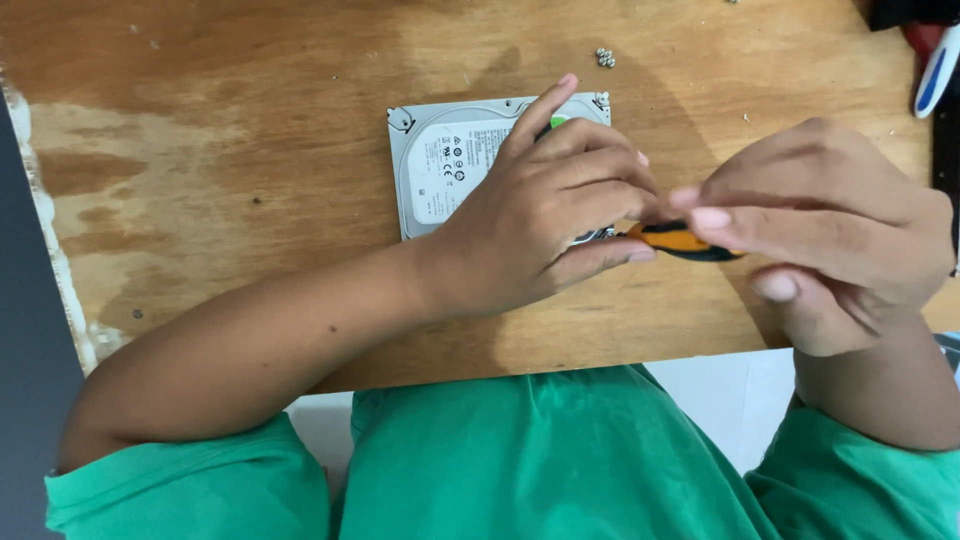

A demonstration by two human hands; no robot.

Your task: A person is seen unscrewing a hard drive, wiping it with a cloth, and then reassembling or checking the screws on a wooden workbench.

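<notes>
A silver hard drive [445, 165] with a white label lies flat on the wooden table [250, 120]. My left hand [545, 205] rests on the drive's right half, fingers spread over it and touching the front of a screwdriver. My right hand [830, 225] grips the orange and black handle of the screwdriver [685, 241], which points left toward the drive's lower right corner. The tool's tip is hidden under my left fingers.
A few small loose screws [604, 58] lie on the table behind the drive. A white and blue object [937, 72] and dark items sit at the far right edge. The table's left edge [50, 240] is chipped and pale.
</notes>
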